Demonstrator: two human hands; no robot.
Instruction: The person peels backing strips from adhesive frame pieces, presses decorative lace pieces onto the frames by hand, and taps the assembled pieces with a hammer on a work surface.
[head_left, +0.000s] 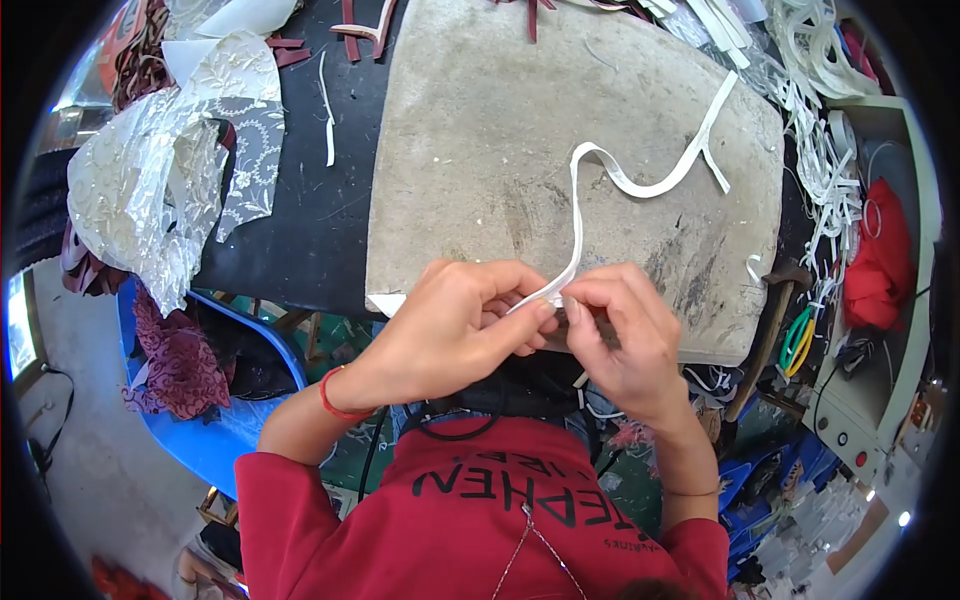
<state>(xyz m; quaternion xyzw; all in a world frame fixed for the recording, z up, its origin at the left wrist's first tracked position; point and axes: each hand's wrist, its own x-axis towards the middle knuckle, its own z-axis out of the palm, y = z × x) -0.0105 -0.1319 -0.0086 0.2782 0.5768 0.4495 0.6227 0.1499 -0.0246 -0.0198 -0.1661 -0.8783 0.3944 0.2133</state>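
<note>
White, wavy strip (577,225) crosses a scuffed slab (480,150), pinched by the left hand (455,325) and right hand (630,345).

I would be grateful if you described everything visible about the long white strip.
The white strip is narrow, flat and bendable, perhaps fabric or soft synthetic. It winds in loose curves across the grey board, its far end split into two tails. The left hand pinches its near part; the right hand's fingertips meet there, their grip partly hidden.

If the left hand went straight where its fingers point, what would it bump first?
Probably the right hand, whose fingertips are very close, though depth is hard to tell from one picture.
</note>
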